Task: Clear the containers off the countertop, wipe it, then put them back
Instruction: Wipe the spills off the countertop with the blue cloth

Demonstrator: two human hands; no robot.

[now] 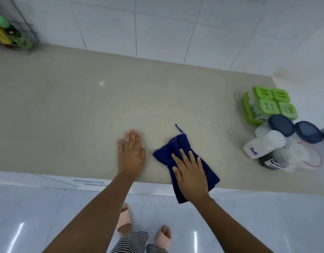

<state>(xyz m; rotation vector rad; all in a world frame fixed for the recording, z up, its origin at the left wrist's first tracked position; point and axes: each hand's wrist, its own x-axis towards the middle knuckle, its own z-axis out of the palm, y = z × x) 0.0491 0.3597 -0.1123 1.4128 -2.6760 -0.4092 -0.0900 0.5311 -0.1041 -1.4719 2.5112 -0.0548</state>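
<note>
A dark blue cloth (177,145) lies on the beige countertop (66,110) near its front edge, one corner hanging over. My right hand (190,172) presses flat on the cloth with straight fingers. My left hand (131,154) rests flat on the bare counter just left of the cloth. At the right end stand the containers: a green rack of green-lidded jars (271,106), two jars with dark blue lids (292,129), a white jar labelled Salt (258,145) and a dark jar (271,161).
A wire rack (13,35) with green and yellow items stands at the counter's far left corner. White tiled walls rise behind and to the right. A small white speck (101,83) lies mid-counter. Below the front edge are the glossy floor and my sandalled feet.
</note>
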